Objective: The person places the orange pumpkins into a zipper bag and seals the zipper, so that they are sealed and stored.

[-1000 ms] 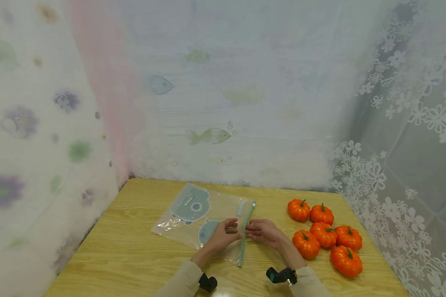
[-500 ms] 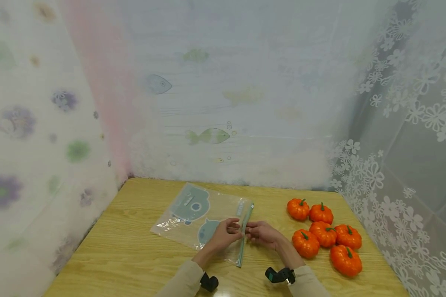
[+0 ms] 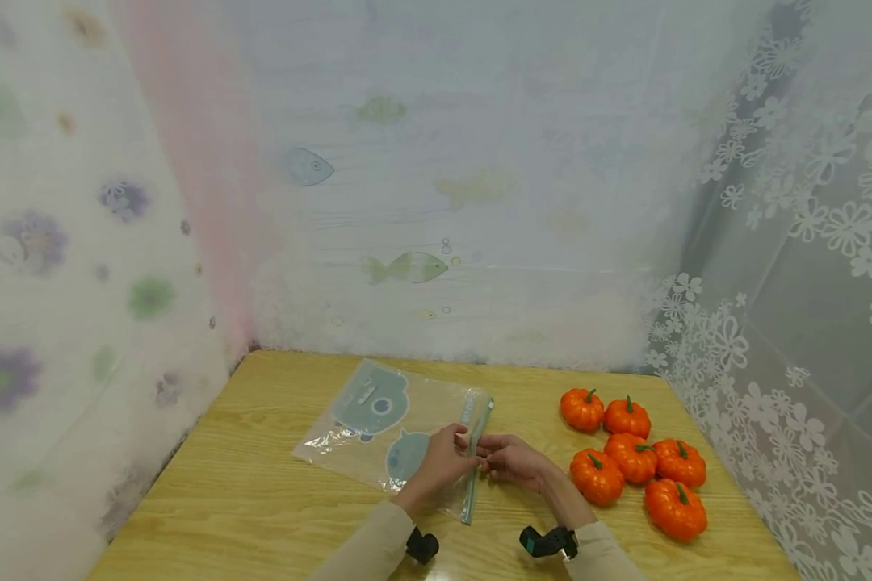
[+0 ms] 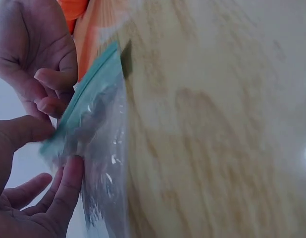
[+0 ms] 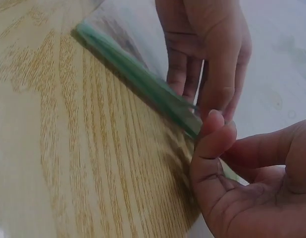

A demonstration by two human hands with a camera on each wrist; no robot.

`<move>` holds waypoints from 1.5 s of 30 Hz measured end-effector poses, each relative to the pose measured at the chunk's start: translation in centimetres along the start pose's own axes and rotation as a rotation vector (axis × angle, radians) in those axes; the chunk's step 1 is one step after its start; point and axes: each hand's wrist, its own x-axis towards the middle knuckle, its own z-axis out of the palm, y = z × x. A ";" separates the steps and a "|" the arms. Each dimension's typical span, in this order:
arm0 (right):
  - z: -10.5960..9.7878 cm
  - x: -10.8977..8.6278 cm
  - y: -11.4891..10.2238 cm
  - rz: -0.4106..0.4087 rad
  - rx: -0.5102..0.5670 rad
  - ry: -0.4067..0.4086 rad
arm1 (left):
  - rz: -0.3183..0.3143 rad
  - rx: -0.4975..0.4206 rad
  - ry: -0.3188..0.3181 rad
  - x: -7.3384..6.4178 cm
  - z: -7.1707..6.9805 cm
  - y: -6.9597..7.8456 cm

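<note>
A clear zip bag [image 3: 421, 391] printed with blue cartoon animals lies flat on the wooden table, its green zip strip [image 3: 483, 417] on the right side. My left hand [image 3: 442, 466] pinches the bag beside that strip, thumb on the green edge and fingers against the clear plastic in the left wrist view. From the other side, my right hand [image 3: 517, 462] pinches the strip's edge with curled fingers. Both sets of fingertips meet around the middle of the strip, which lifts a little there. In the right wrist view the green strip [image 5: 138, 82] runs diagonally to the fingertips.
Several orange toy pumpkins [image 3: 632, 458] with green stems stand to the right of my right hand. Pale patterned curtains [image 3: 436, 202] hang behind the table [image 3: 247, 452] and along both sides.
Both hands have drawn together at the strip, with the right fingers now gripping its edge. The strip has shifted slightly left; the pumpkins stay put.
</note>
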 end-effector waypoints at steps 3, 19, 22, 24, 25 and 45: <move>0.0 -0.2 0.0 -0.003 -0.021 0.002 | -0.004 0.018 0.010 0.1 -0.1 0.3; 2.2 -0.8 -0.5 -0.057 -0.097 0.145 | 0.021 -0.074 0.049 0.2 -0.6 0.3; 2.2 -0.7 -0.4 -0.077 -0.093 0.145 | 0.017 -0.094 0.045 0.1 -0.6 0.4; 2.2 -0.5 -0.3 -0.098 -0.074 0.138 | 0.015 -0.109 0.038 0.1 -0.6 0.4; 2.2 -0.5 -0.3 -0.108 -0.065 0.137 | 0.014 -0.115 0.034 0.0 -0.6 0.4; 2.6 0.0 -0.4 -0.227 -0.106 0.244 | 0.022 -0.163 0.014 -0.1 -1.4 0.9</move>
